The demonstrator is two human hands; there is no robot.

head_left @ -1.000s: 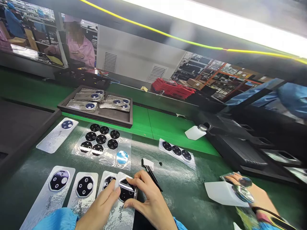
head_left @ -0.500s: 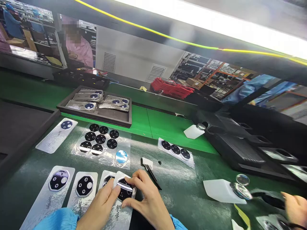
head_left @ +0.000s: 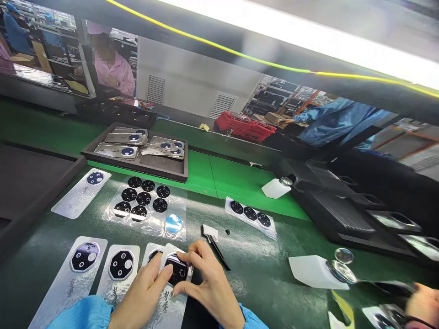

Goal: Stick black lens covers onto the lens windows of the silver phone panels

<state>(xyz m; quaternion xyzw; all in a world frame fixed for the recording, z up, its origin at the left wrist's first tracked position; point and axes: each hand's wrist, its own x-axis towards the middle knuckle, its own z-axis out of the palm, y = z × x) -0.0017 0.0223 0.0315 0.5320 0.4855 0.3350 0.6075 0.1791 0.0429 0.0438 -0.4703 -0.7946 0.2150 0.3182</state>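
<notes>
Both my hands hold a silver phone back cover near the front edge of the bench. My left hand grips its left side, thumb tip against the black camera lens piece. My right hand pinches the lens piece from the right, thumb below and fingers on top. Three more silver covers lie to the left, one, another and a third partly under the held one.
A clear sheet of black lens discs lies ahead, a smaller strip to its right. A black-handled swab lies by my right hand. A dark tray of covers sits behind. White dispenser bottles stand right. Another person's hand shows bottom right.
My hands have stayed on the cover, fingers shifting slightly on the lens piece. The other person's hand left the white bottle and drew back to the bottom right corner.
</notes>
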